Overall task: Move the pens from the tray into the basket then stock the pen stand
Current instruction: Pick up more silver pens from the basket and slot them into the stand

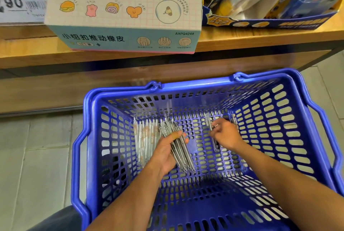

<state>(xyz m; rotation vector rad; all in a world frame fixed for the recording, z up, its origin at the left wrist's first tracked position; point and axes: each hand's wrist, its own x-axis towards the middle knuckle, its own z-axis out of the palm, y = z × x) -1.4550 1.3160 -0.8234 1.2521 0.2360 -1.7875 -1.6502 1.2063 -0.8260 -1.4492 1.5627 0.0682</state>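
A blue plastic basket (290, 104) stands on the floor below me, and both my arms reach down into it. My left hand (164, 153) is closed around a bundle of clear pens (181, 153) that fans out on both sides of my fist. Beside it, a row of white pens (144, 137) lies against the basket's left wall. My right hand (225, 134) pinches a few pens (209, 123) near the basket's floor; one dark pen shows under the palm. Another pen (235, 120) lies by the right wall. No tray or pen stand is in view.
A wooden shelf (242, 38) runs across just beyond the basket. On it stand a pale eraser display box (122, 20) and a dark blue display box (270, 20) of packaged goods. A price label (20, 1) is at the far left. Grey floor tiles (37, 165) lie left of the basket.
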